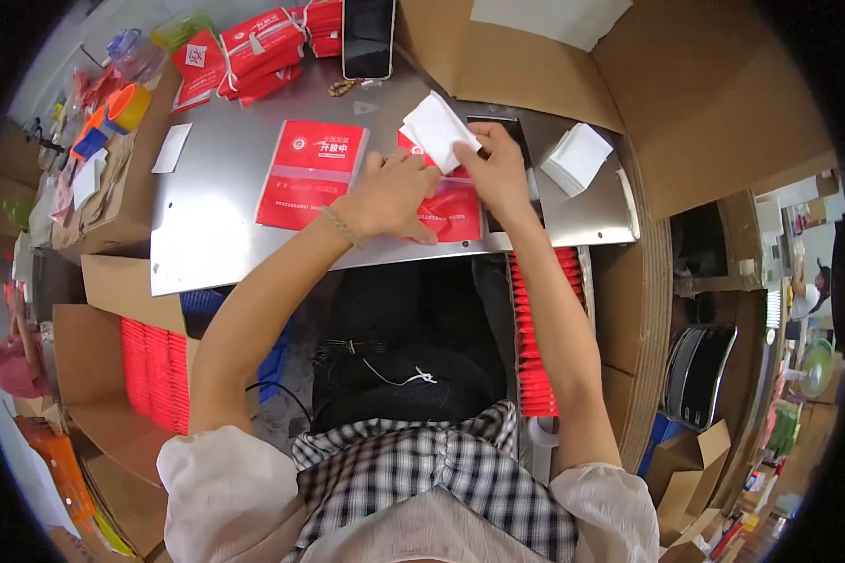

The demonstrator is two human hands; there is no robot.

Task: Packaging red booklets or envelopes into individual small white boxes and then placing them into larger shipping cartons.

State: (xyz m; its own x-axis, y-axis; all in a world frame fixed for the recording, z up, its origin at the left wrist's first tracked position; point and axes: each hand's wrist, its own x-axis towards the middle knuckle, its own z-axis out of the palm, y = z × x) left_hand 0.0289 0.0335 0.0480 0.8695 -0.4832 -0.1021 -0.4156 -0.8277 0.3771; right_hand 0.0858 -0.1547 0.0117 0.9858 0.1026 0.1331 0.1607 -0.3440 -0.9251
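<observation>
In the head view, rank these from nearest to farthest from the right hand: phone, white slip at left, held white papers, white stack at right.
1. White papers: in the right hand.
2. White stack: to its right.
3. Phone: ahead, leftward.
4. White slip: far left.

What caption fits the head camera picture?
The right hand holds white paper over a red packet on a metal table, left hand close by.

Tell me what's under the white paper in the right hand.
Under the white paper is a red packet, showing past the paper's left and lower edges. The part directly beneath is covered, so anything else there cannot be seen. The right hand holds the paper.
</observation>
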